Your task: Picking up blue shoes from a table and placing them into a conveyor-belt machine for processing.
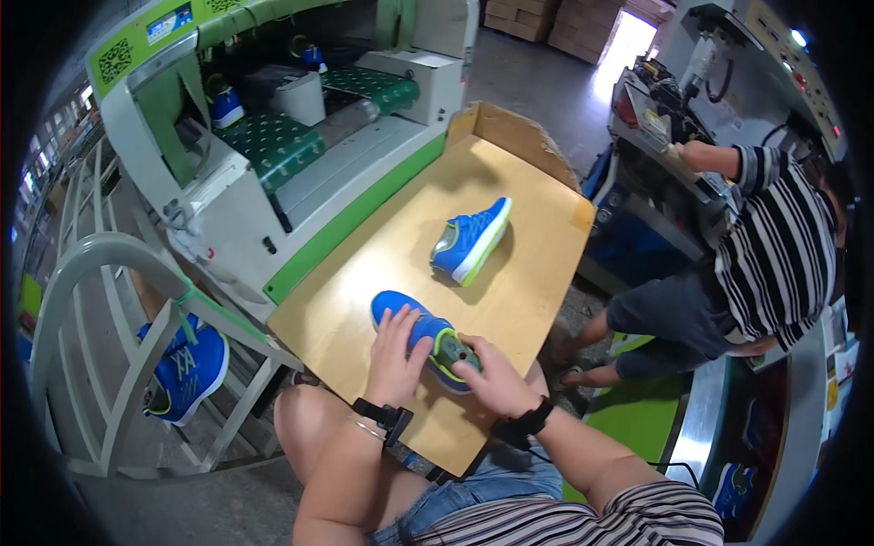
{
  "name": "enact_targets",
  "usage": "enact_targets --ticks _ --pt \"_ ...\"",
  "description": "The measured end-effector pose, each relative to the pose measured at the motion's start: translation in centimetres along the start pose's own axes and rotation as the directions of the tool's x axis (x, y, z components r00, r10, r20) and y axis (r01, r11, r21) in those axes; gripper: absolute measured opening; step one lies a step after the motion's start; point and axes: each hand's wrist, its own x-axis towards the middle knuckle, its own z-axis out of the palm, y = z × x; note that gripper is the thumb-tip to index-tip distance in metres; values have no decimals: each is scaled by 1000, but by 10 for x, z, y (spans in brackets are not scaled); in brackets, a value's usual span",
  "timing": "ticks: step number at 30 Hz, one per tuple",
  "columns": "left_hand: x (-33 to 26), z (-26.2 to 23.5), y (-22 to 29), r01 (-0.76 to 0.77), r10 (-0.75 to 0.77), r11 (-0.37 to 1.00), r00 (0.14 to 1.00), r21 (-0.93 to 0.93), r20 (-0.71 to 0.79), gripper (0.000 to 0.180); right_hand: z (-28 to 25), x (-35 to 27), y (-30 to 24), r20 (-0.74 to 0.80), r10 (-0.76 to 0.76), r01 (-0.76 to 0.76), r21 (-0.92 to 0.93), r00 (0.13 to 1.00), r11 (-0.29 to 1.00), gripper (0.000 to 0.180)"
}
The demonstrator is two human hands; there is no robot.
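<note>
A blue sneaker with lime trim lies on the wooden tabletop close to me, its toe pointing away and to the left. My left hand grips it across the forefoot, fingers over the upper and thumb by the laces. At the heel end, my right hand is closed round the collar, where a dull green shoe last fills the opening; some of those fingers are hidden. Farther off, a second blue sneaker with a white and lime sole rests apart from both hands.
Beyond the wooden table stands a white and green machine with a dotted green conveyor belt carrying shoes. Another blue sneaker sits in a metal rack at left. A co-worker in stripes works at a machine on the right.
</note>
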Motion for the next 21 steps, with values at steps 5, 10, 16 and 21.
enact_targets --ticks 5,10,16,21 --pt "-6 16 -23 106 -104 994 991 -18 86 58 -26 59 6 4 -130 130 -93 991 987 50" --pt "-4 1 0 149 -160 987 963 64 219 67 -51 126 37 24 -272 256 -428 962 867 69" --pt "-4 1 -4 139 -146 989 967 47 210 71 -43 104 62 -37 -221 163 -557 975 814 72" --pt "0 -1 -1 172 -183 983 948 64 260 71 -52 87 102 -332 -93 22 -213 939 977 65"
